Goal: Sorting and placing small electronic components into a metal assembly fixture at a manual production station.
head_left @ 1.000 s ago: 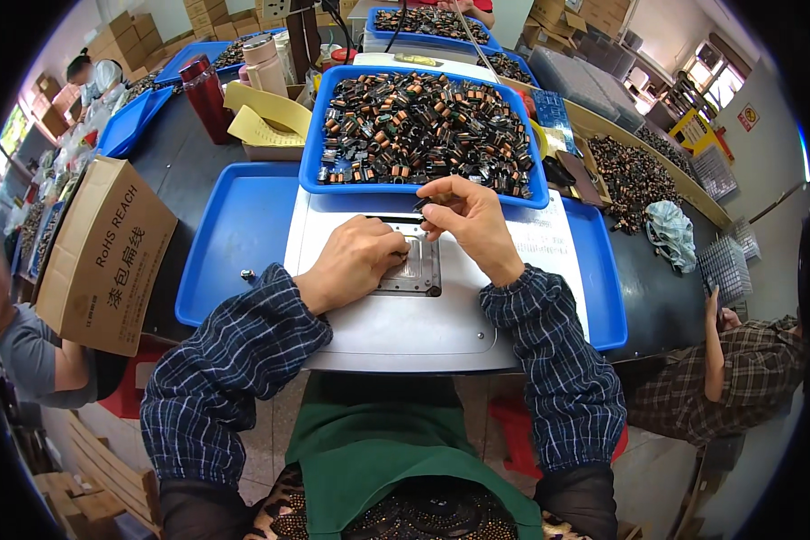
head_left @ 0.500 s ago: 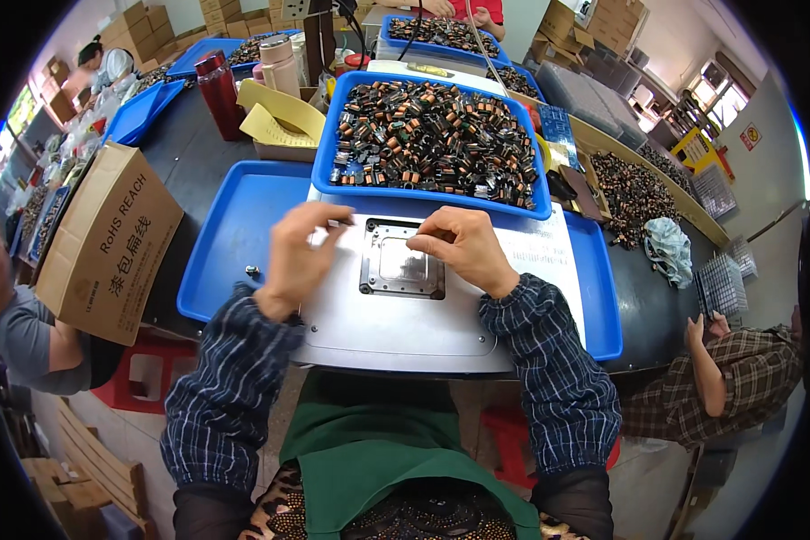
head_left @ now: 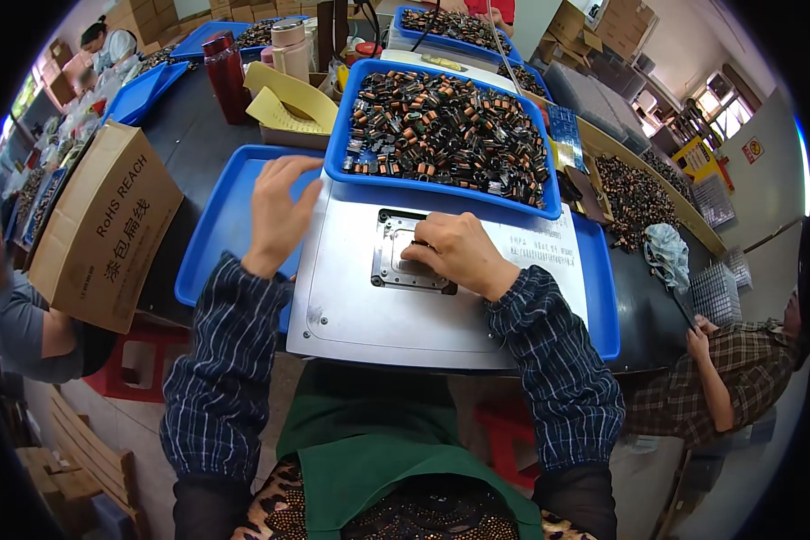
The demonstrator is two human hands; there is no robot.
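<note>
My left hand is raised over the inner edge of the lower blue tray, fingers apart, holding nothing that shows. My right hand is pinched over the square metal fixture, which is set into a silver machine top. Its fingertips touch or hover just above the fixture's middle; something small and dark is under them, mostly hidden. Right beyond the fixture stands a blue tray heaped with small black-and-copper coil parts.
A cardboard carton stands at the left. Behind are a red flask, a pale flask and a yellow paper box. More coil parts and a crumpled cloth lie at the right, near another person.
My left hand has moved up and away from the fixture toward the tray, its fingers spreading. My right hand has come down over the fixture's middle. The view has shifted slightly.
</note>
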